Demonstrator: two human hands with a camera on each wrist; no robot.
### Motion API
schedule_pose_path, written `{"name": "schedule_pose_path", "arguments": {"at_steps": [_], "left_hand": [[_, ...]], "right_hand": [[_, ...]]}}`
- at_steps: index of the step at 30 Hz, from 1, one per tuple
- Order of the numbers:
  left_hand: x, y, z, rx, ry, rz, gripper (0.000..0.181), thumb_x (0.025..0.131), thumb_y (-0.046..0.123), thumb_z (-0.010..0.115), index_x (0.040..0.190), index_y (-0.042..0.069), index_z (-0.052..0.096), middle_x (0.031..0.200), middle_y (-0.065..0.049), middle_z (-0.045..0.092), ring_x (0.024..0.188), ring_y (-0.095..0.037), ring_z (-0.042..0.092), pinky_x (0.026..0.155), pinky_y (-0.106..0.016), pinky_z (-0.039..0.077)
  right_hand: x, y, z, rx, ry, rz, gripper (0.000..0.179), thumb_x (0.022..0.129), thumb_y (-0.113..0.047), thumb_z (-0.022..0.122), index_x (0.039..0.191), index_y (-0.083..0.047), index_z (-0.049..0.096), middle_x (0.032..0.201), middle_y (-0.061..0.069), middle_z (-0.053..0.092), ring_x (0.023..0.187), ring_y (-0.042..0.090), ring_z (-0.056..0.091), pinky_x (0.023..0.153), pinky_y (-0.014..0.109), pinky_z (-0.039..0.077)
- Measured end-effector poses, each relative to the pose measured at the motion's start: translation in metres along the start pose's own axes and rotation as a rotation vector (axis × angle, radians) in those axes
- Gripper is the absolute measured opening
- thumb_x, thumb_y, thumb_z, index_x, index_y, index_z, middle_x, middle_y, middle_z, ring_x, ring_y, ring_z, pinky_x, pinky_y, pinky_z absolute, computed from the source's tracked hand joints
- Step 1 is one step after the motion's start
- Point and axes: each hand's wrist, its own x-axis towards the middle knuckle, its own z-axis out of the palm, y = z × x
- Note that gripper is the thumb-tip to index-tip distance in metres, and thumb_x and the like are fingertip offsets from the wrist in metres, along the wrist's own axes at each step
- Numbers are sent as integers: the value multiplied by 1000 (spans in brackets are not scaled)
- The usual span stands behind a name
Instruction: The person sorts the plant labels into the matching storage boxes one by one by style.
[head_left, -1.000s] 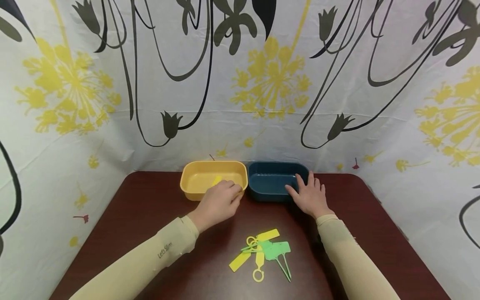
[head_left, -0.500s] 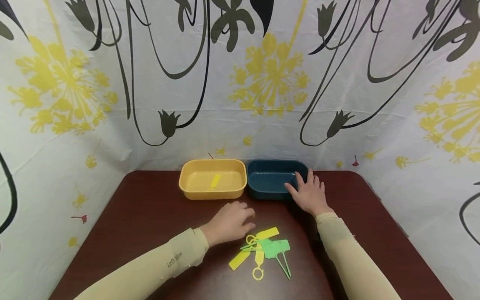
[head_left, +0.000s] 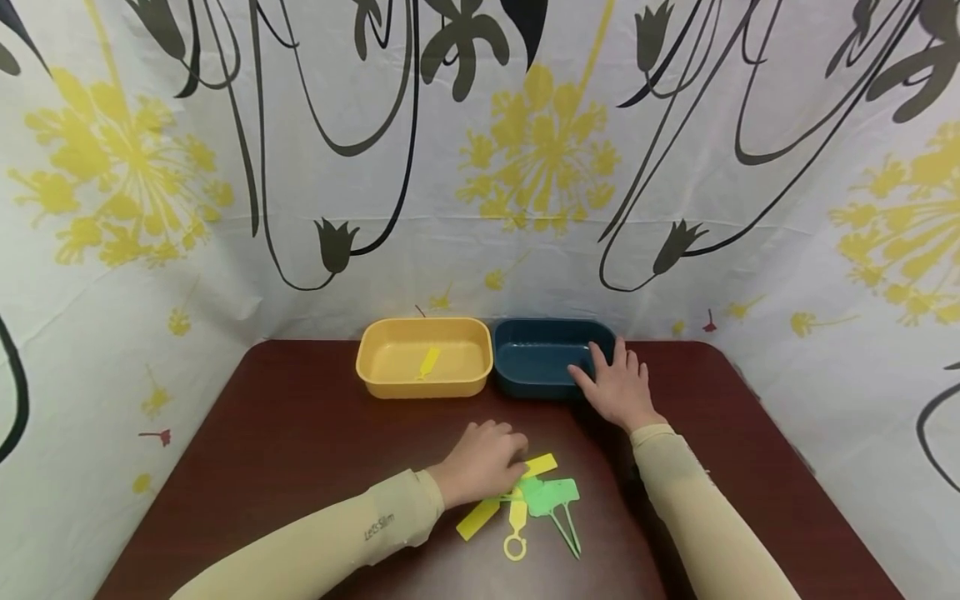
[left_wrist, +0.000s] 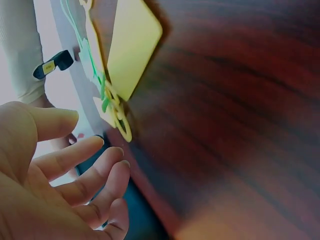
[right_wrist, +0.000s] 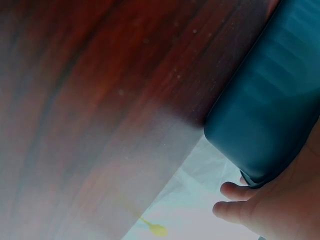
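A heap of flat plastic tags lies on the dark red table (head_left: 300, 433): yellow tags (head_left: 480, 518) with ring ends and green T-shaped tags (head_left: 553, 496). My left hand (head_left: 487, 458) hovers at the heap's upper left, fingers loosely spread and holding nothing; the left wrist view shows those fingers (left_wrist: 85, 172) apart, just short of the yellow tags (left_wrist: 131, 47). My right hand (head_left: 618, 387) rests with straight fingers on the near right rim of the dark blue tub (head_left: 543, 358); the same hand (right_wrist: 270, 205) lies against the tub's wall (right_wrist: 265, 130). One yellow tag (head_left: 428, 363) lies in the yellow tub (head_left: 375, 367).
The two tubs stand side by side at the table's far edge. A white curtain (head_left: 480, 167) printed with yellow and black flowers closes in the back and both sides. The table's left and right parts are bare wood.
My left hand left the yellow tub, where a yellow tag now lies, and moved back toward me to the heap of tags. The right hand stayed on the blue tub.
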Motion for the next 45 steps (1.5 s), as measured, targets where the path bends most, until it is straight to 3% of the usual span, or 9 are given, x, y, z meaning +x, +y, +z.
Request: {"name": "schedule_pose_path", "arguments": {"at_steps": [8, 20, 31, 45], "left_hand": [[9, 5, 16, -22, 8, -39, 17, 93, 35, 71, 101, 21, 74, 87, 8, 59, 75, -12, 50, 69, -36, 40], [18, 13, 25, 36, 1, -92, 26, 86, 43, 79, 93, 20, 68, 81, 7, 51, 72, -14, 46, 67, -37, 39], [22, 20, 21, -14, -53, -145, 27, 86, 34, 81, 84, 17, 60, 78, 5, 48, 71, -15, 46, 70, -39, 41], [22, 16, 23, -156, -1, -109, 27, 84, 25, 83, 79, 18, 57, 64, 10, 51, 60, -8, 47, 69, -32, 37]], "right_hand": [[0, -1, 1, 17, 4, -9, 85, 99, -68, 40, 158, -7, 31, 161, 34, 7, 141, 59, 16, 108, 75, 9], [0, -1, 1, -4, 8, -4, 86, 99, -69, 39, 158, -7, 31, 160, 34, 8, 140, 59, 18, 108, 75, 12], [0, 0, 1, 5, -2, 10, 88, 98, -70, 38, 158, -7, 29, 161, 34, 6, 140, 61, 15, 108, 76, 9], [0, -1, 0, -4, 5, 7, 88, 98, -71, 37, 158, -7, 29, 160, 35, 7, 140, 60, 16, 108, 75, 10]]}}
